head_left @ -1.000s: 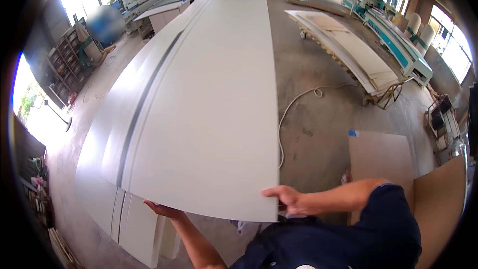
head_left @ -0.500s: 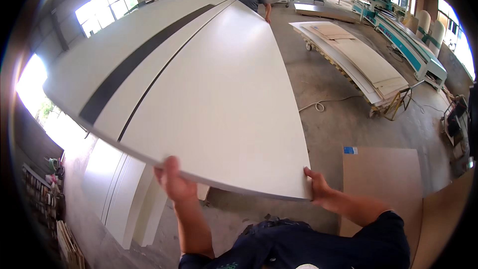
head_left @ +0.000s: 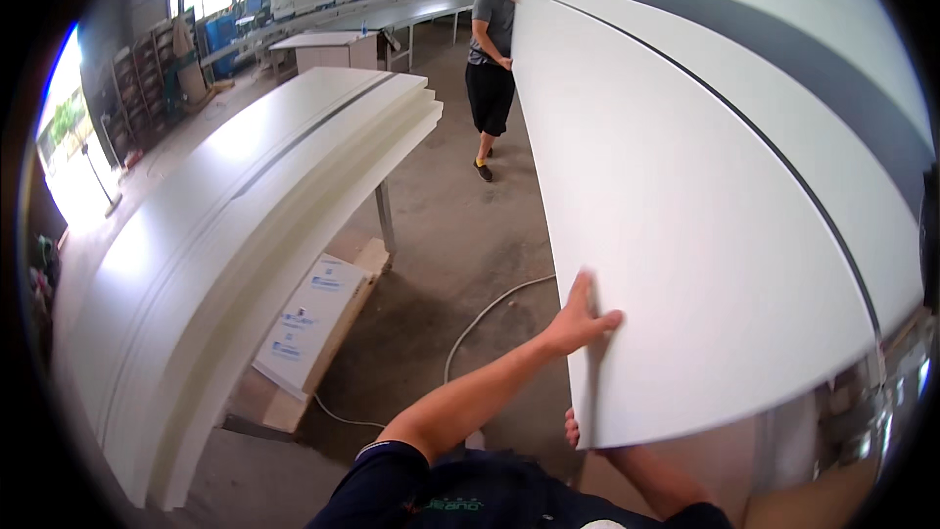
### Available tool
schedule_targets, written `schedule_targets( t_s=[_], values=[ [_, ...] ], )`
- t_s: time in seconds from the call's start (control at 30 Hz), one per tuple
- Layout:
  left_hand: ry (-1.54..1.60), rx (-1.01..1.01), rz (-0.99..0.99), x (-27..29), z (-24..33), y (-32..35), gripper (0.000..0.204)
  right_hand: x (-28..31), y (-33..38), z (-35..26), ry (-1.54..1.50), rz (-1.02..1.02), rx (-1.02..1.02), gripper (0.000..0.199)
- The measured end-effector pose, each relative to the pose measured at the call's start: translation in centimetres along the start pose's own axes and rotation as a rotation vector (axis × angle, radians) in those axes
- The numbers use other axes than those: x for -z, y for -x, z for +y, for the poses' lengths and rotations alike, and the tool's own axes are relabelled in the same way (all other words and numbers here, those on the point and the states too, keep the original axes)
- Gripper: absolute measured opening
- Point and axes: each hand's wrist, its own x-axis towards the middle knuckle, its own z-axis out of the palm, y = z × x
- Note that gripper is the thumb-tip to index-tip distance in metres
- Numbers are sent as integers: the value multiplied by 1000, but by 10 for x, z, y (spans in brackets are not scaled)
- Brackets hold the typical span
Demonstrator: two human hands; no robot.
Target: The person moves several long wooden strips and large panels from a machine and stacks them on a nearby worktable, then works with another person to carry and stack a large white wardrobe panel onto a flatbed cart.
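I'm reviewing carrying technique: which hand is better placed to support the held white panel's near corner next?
Probably the right hand: its fingers show at the near corner of the held white panel, forearm below. The left hand is farther up, near the left edge.

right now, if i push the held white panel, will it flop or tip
The white panel is probably stiff, showing no clear sag; likely heavy, with a co-worker at its far end; and perhaps apt to tip, being held tilted.
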Motion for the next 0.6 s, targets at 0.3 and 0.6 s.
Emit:
schedule_targets(
  t_s=[0.3,0.6],
  values=[
    [1276,875,53,-51,-124,-87,67,-18,3,-180,168,349,713,64],
    [1089,952,301,-89,-207,-300,76,-114,89,-448,525,249,1492,68]
  ],
)
